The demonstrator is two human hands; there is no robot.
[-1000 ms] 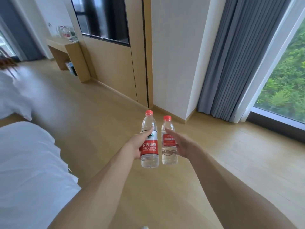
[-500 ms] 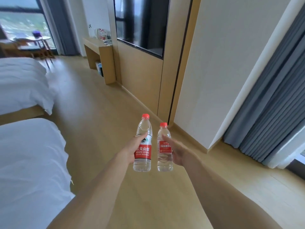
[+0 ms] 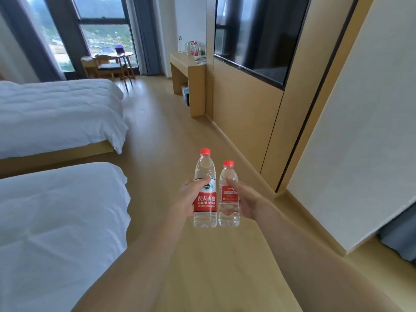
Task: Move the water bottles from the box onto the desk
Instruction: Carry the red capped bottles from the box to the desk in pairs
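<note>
My left hand (image 3: 188, 200) grips a tall clear water bottle (image 3: 205, 190) with a red cap and red label, held upright in front of me. Right beside it, my right hand (image 3: 245, 202) grips a shorter water bottle (image 3: 229, 195) with the same red cap and label. The two bottles nearly touch. Far ahead along the right wall stands the wooden desk (image 3: 188, 73), with several water bottles (image 3: 194, 48) on its top. The box is out of sight.
Two beds with white covers, a far bed (image 3: 58, 113) and a near bed (image 3: 56, 226), fill the left side. A wooden floor aisle (image 3: 166, 140) runs between the beds and the panelled wall with a dark screen (image 3: 258, 34). A small round table (image 3: 121, 57) with chairs stands by the far window.
The view has swung left, from the curtain and wall corner towards the aisle, so the desk and window now lie ahead. Both hands still hold their bottles side by side.
</note>
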